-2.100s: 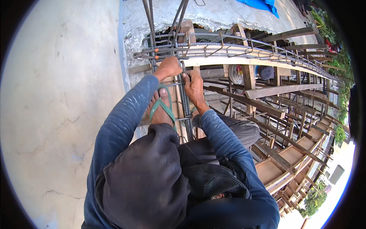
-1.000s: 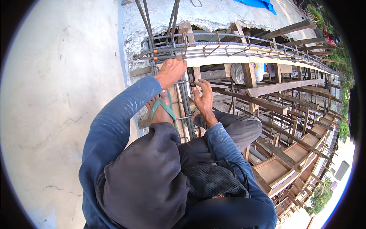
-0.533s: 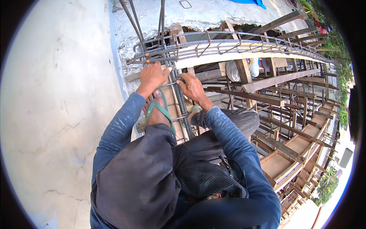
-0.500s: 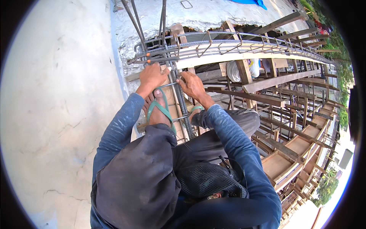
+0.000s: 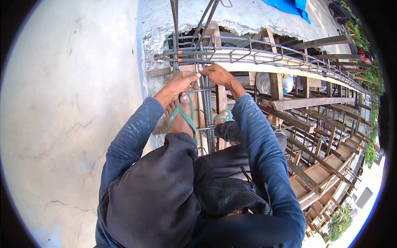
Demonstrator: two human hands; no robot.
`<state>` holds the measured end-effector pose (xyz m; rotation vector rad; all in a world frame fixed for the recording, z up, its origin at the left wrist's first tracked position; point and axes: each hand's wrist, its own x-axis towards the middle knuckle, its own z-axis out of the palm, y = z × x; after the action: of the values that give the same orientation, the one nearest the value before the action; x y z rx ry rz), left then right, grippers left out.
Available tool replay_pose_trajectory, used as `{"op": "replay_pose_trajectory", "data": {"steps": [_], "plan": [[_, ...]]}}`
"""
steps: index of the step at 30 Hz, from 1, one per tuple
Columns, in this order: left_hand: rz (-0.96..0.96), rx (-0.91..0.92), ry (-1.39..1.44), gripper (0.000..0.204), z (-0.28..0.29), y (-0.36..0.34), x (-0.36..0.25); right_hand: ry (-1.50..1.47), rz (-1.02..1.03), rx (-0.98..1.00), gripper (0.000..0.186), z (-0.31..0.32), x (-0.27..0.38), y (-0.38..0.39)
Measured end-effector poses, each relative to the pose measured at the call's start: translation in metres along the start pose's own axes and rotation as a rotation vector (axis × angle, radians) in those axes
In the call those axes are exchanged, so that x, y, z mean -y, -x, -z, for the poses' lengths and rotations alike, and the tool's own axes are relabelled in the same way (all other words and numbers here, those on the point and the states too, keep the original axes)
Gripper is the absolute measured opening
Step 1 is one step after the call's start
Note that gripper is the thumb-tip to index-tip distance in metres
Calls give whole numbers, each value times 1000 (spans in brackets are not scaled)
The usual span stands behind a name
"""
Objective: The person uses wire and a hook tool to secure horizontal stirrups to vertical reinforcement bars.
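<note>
The left hand (image 5: 181, 83) and right hand (image 5: 219, 75) meet over the far part of a narrow bundle of ridged steel bars (image 5: 208, 111), thumb and fingertips almost together; both hands are curled, and whether either pinches something thin is too small to tell. The bars lie between the person's feet, their long axis running from the person's body straight ahead, the far end tilted slightly leftward, with short crossbars (image 5: 205, 129) set square across them. Just beyond the knuckles lies a pair of dark pincers (image 5: 160, 56) (the orange bands make them easy to spot), the head pointing left and the handles right. There the bundle meets a longer steel cage (image 5: 269, 53), which runs to the right and curves in the wide view, while upright rods (image 5: 175, 25) rise near the junction. Nearer the body, green sandals (image 5: 187, 118) show on both feet, one on each side of the bars, and a black mesh pouch (image 5: 231, 196) sits at the lap. Smooth, cracked concrete (image 5: 74, 124) fills the left side; timber props (image 5: 314, 102) crowd the right. Among them, a white bag (image 5: 287, 82) carries yellow and blue marks, too small to read. A blue sheet (image 5: 289, 7) lies at the top.
</note>
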<state>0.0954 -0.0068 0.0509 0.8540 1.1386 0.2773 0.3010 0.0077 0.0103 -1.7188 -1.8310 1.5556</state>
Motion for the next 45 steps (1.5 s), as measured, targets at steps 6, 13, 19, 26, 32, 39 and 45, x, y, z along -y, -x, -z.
{"op": "replay_pose_trajectory", "data": {"steps": [6,13,19,26,32,39,45], "plan": [[-84,-138,-80,47,3,4,3,171,203,157,31,12,36,10],[-223,-207,-281,38,14,-8,9,-568,-69,-19,34,-17,-14,16],[-294,-284,-506,33,22,-11,6,-716,-133,-89,34,-23,-23,15],[-308,-427,-677,31,23,-15,2,-651,-143,-54,26,-21,-24,12],[-324,-379,-748,32,20,-17,-3,-551,-146,-7,29,-16,-23,16],[-477,-378,-824,28,21,-15,-4,-381,63,-142,31,-32,-28,17],[-450,-365,-795,25,18,-7,-9,-108,191,-407,36,-42,-22,22]]}}
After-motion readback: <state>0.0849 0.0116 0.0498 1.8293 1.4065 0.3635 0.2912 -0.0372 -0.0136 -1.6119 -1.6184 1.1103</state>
